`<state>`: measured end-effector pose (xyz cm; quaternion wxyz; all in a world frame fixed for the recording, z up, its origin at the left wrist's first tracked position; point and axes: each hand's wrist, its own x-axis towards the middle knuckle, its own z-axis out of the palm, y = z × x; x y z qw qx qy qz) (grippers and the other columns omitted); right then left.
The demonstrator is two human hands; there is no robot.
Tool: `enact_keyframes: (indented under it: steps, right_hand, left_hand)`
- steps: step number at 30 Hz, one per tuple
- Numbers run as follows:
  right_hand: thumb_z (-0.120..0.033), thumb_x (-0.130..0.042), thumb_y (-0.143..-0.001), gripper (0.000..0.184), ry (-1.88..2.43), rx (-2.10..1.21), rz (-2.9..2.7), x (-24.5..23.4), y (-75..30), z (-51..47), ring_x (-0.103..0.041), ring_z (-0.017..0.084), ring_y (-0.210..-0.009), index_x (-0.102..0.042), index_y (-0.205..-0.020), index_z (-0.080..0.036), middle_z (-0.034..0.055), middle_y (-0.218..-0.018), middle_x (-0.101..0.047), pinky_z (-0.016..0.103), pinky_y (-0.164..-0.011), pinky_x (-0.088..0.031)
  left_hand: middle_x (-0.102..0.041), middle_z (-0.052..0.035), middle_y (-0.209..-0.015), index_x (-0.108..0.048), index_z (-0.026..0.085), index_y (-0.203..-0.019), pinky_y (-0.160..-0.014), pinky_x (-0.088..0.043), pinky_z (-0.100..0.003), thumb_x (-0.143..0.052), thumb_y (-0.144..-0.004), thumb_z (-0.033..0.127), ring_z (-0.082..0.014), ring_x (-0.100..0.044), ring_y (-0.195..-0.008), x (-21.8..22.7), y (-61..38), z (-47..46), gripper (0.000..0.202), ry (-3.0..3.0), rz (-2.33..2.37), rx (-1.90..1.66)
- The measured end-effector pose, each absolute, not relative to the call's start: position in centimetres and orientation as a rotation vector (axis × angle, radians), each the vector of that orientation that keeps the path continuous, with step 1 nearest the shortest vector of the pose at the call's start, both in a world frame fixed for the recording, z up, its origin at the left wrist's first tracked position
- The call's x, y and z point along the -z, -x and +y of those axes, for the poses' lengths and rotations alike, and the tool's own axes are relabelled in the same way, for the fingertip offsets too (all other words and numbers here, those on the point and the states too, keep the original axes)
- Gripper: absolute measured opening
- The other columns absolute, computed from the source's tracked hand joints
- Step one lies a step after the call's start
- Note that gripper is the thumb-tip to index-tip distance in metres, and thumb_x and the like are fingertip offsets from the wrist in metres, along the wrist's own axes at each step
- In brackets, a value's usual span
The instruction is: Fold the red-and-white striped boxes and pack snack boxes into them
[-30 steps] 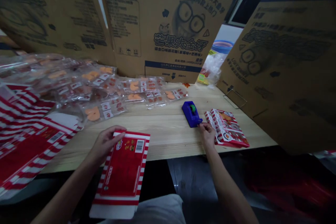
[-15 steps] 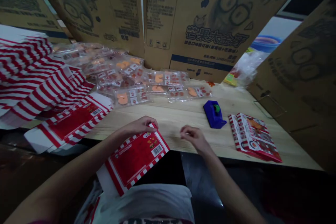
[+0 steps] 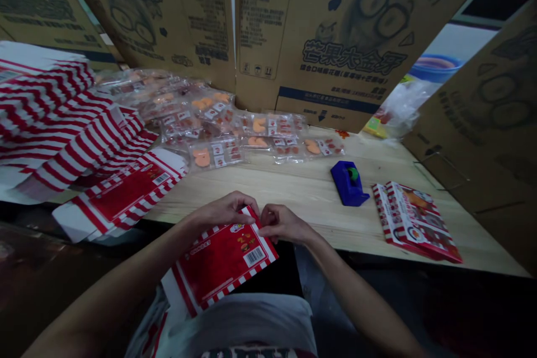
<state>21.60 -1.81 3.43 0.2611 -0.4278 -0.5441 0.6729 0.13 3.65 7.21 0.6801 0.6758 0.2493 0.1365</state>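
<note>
Box point(image 3: 222, 265) in hands point(image 3: 229, 210), packets point(image 3: 218, 155) of orange pieces point(image 3: 202, 158)

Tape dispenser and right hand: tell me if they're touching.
Apart. The head view shows bare tabletop between the blue tape dispenser and the right hand, which is at the red box.

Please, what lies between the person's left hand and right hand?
In the head view, the far end of a red cardboard carton with red-and-white striped edges lies there.
</note>
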Motion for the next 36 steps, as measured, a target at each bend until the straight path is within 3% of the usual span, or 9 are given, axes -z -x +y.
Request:
enact_keyframes:
  steps: [3, 7, 12, 17, 20, 24, 28, 32, 36]
  right_hand:
    - [-0.045, -0.088, -0.052, 0.047, 0.831, -2.223, -1.088, -3.4, -20.8, -2.6, -0.057, 0.009, -0.053, -0.068, -0.082, -0.015, -0.002, -0.068, -0.065, 0.02, -0.051, -0.047]
    - [-0.048, -0.086, -0.056, 0.052, 0.652, -2.264, -0.82, -1.6, -19.2, -2.5, -0.066, 0.015, -0.072, -0.071, -0.094, -0.015, 0.0038, -0.081, -0.071, 0.028, -0.077, -0.053]
    - [-0.045, -0.057, -0.084, 0.034, 1.097, -1.52, -1.532, 1.0, -18.7, 4.0, -0.066, 0.019, -0.071, -0.067, -0.093, -0.013, 0.0087, -0.084, -0.071, 0.034, -0.071, -0.054]
    - [-0.015, -0.059, -0.076, 0.028, 1.23, -0.955, -1.905, 1.2, -16.3, 13.0, -0.058, 0.025, -0.108, -0.064, -0.104, -0.016, 0.0124, -0.116, -0.065, 0.042, -0.097, -0.044]
    - [-0.001, -0.055, -0.073, 0.036, 1.239, -0.716, -2.068, 1.0, -13.9, 16.3, -0.046, 0.028, -0.123, -0.063, -0.105, -0.016, 0.0139, -0.129, -0.057, 0.045, -0.107, -0.032]
    - [0.001, -0.045, -0.082, 0.024, 1.25, -0.524, -2.241, 0.7, -12.3, 17.8, -0.051, 0.025, -0.11, -0.061, -0.088, -0.015, 0.0116, -0.107, -0.064, 0.042, -0.102, -0.033]
    - [-0.006, -0.046, -0.088, 0.016, 1.272, -0.412, -2.343, 0.3, -13.8, 16.2, -0.055, 0.02, -0.096, -0.058, -0.082, -0.016, 0.0081, -0.096, -0.064, 0.031, -0.089, -0.04]
    - [-0.01, -0.045, -0.089, 0.016, 1.371, -0.319, -2.349, 0.4, -19.2, 11.2, -0.056, 0.019, -0.086, -0.056, -0.079, -0.017, 0.0071, -0.088, -0.063, 0.029, -0.079, -0.043]
    - [-0.013, -0.041, -0.09, 0.022, 1.511, -0.287, -2.284, 0.9, -26.8, 4.2, -0.058, 0.019, -0.077, -0.052, -0.072, -0.019, 0.0054, -0.078, -0.06, 0.029, -0.074, -0.045]
  left_hand:
    - [-0.071, -0.0041, -0.077, -0.072, 0.014, -0.087, -0.064, -0.046, -0.022, -0.074, -0.074, 0.033, -0.013, -0.06, -0.067, -8.8, -0.1, 3.2, 0.023, -1.487, 0.535, -0.297]
    - [-0.069, -0.0034, -0.073, -0.073, 0.013, -0.081, -0.061, -0.045, -0.021, -0.08, -0.066, 0.033, -0.013, -0.06, -0.064, -9.4, 1.0, 3.4, 0.026, -1.418, 0.621, -0.458]
    - [-0.065, 0.0004, -0.068, -0.064, 0.016, -0.08, -0.055, -0.048, -0.026, -0.082, -0.053, 0.039, -0.0149, -0.059, -0.057, -5.9, 4.9, 3.1, 0.04, -0.907, 1.246, -1.205]
    - [-0.063, -0.0017, -0.075, -0.059, 0.016, -0.08, -0.07, -0.051, -0.032, -0.073, -0.065, 0.043, -0.0178, -0.061, -0.069, -0.3, 8.2, -1.0, 0.034, -0.883, 1.592, -1.515]
    - [-0.063, -0.0133, -0.106, -0.061, 0.015, -0.099, -0.092, -0.048, -0.048, -0.066, -0.076, 0.041, -0.0299, -0.06, -0.102, 1.4, 9.1, -3.1, 0.035, -1.495, 1.889, -1.399]
    - [-0.041, -0.023, -0.144, -0.05, 0.015, -0.13, -0.11, -0.03, -0.058, -0.071, -0.072, 0.053, -0.0407, -0.03, -0.139, 0.2, 8.5, -3.1, 0.073, -2.37, 1.595, -0.81]
    - [-0.018, -0.0264, -0.157, -0.027, 0.017, -0.149, -0.111, -0.013, -0.068, -0.081, -0.049, 0.064, -0.047, -0.011, -0.144, -2.0, 6.1, -0.8, 0.123, -2.59, 1.1, -0.074]
    - [-0.006, -0.0274, -0.158, -0.017, 0.017, -0.152, -0.11, -0.002, -0.069, -0.08, -0.046, 0.067, -0.0473, 0.001, -0.144, -2.2, 4.0, 1.7, 0.133, -2.591, 0.893, 0.095]
    - [-0.009, -0.0296, -0.157, -0.016, 0.016, -0.152, -0.11, -0.003, -0.069, -0.08, -0.044, 0.065, -0.0483, -0.005, -0.144, -1.9, 3.2, 2.8, 0.135, -2.577, 0.918, 0.19]
